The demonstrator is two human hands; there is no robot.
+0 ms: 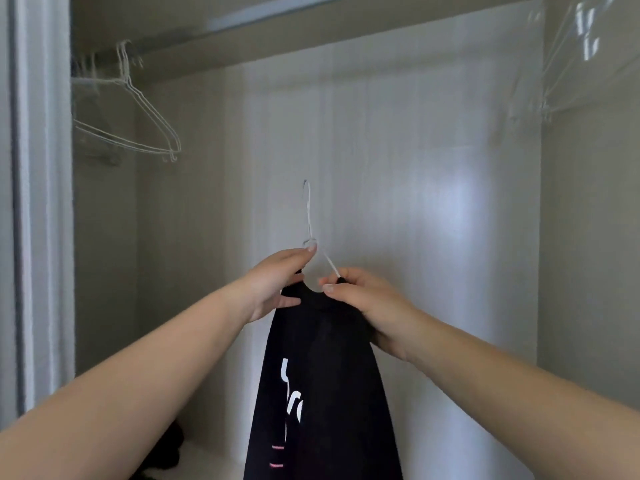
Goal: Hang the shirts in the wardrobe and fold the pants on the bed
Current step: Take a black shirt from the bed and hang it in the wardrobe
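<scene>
Inside wardrobe (381, 150), both hands, left (277, 285) and right (367, 303), gripping shirt (322, 393) on hanger (308, 216); next, hooking over rail (242, 20).

We find no readable text. The black shirt (322, 393) carries a white print down its front, but the fabric is bunched and we only get broken curved strokes, not letters we can name. Two short pink bars sit below the white strokes, near the bottom edge of the view, no characters legible. We see no labels, brands or numbers elsewhere.
</scene>
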